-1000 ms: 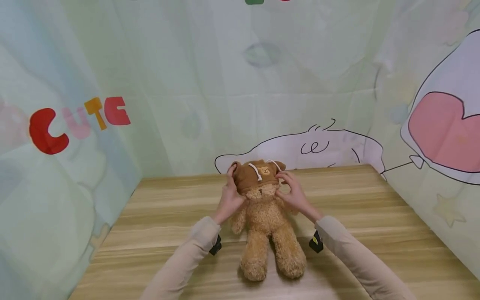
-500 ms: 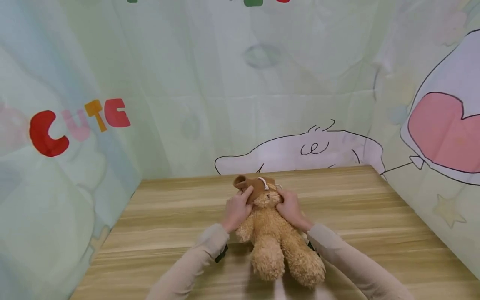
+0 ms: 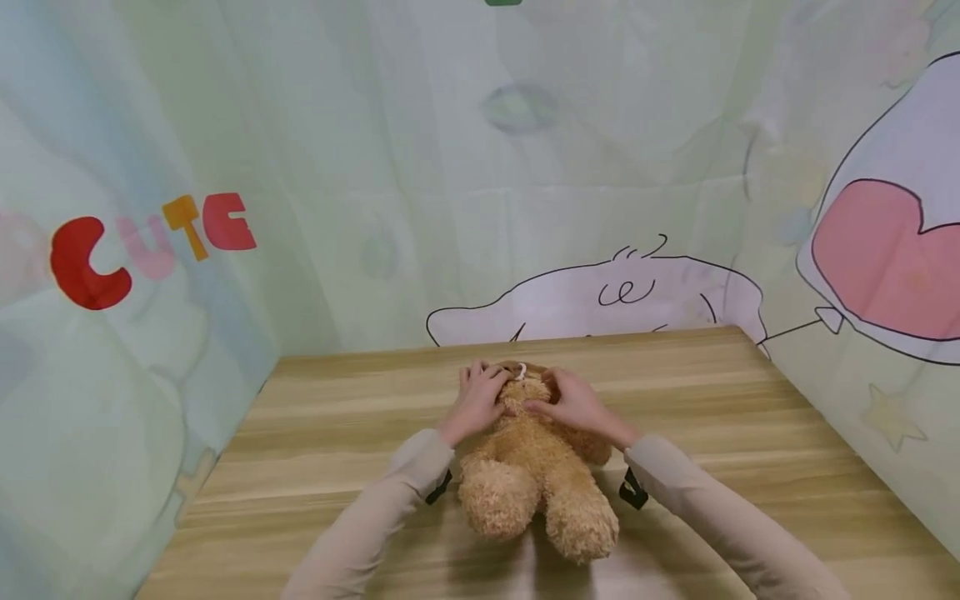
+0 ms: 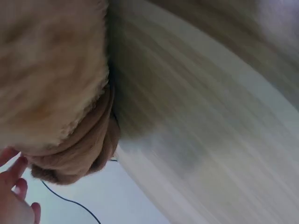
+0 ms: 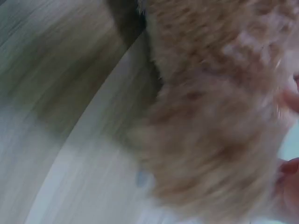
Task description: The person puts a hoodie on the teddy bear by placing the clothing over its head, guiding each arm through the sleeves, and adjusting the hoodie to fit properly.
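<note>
A fluffy light-brown teddy bear lies on its back on the table, legs toward me. A darker brown hoodie with a white drawstring sits bunched around the top of its head. My left hand grips the hoodie on the head's left side; in the left wrist view its fingertips touch the hoodie's folds. On the other side, my right hand holds the head and hoodie edge, thumb across the bear's face. The right wrist view is mostly blurred fur, with fingers at its right edge.
The wood-grain table ends at a printed curtain behind, which also hangs along both sides. Dark wrist-camera mounts sit beneath the sleeves, close to the tabletop.
The hoodie has been drawn in and bunched lower, hiding its bear-face print. The bear's legs swung right, then back left. The left hand has moved up over the hoodie's edge.
</note>
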The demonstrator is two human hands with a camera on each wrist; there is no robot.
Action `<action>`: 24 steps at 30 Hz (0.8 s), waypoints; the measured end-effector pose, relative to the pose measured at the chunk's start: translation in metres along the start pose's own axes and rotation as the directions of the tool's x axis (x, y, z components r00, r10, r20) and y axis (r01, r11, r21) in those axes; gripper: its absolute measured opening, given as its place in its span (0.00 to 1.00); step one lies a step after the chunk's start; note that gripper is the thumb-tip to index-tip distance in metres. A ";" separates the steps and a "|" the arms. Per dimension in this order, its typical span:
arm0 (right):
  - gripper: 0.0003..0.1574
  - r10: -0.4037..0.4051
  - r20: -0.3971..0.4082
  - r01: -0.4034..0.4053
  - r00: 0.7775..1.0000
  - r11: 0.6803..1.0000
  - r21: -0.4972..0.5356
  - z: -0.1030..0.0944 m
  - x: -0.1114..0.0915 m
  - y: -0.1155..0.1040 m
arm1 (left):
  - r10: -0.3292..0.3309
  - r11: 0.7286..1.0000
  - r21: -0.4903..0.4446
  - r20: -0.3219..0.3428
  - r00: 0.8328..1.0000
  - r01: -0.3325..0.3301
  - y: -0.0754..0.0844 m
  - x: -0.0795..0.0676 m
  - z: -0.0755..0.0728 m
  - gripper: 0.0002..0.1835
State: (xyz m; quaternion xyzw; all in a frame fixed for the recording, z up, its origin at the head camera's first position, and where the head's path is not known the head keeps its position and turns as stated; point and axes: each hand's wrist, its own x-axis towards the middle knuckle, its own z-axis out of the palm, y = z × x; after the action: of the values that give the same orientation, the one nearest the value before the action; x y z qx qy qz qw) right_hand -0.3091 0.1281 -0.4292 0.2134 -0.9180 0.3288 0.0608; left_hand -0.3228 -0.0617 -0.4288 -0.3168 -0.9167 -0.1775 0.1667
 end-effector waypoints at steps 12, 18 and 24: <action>0.21 -0.101 -0.199 0.103 0.975 0.995 -0.002 0.019 0.004 0.006 | 0.195 0.975 0.143 -0.176 0.965 -0.171 0.001 -0.005 0.020 0.08; 0.28 -0.348 -0.214 0.286 0.913 0.919 -0.273 0.023 -0.001 0.014 | 0.199 0.957 0.242 -0.149 0.969 -0.160 0.011 -0.009 0.022 0.10; 0.38 -0.295 -0.130 0.255 0.947 0.931 -0.261 0.013 -0.001 0.021 | -0.082 0.956 0.284 0.002 0.997 0.078 0.022 0.003 0.007 0.38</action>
State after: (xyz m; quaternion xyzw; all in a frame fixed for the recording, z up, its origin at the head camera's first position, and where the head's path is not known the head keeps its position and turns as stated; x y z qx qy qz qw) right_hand -0.3165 0.1344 -0.4519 0.3030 -0.9036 0.2199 0.2082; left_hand -0.3119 -0.0413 -0.4289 -0.2534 -0.9459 -0.0487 0.1967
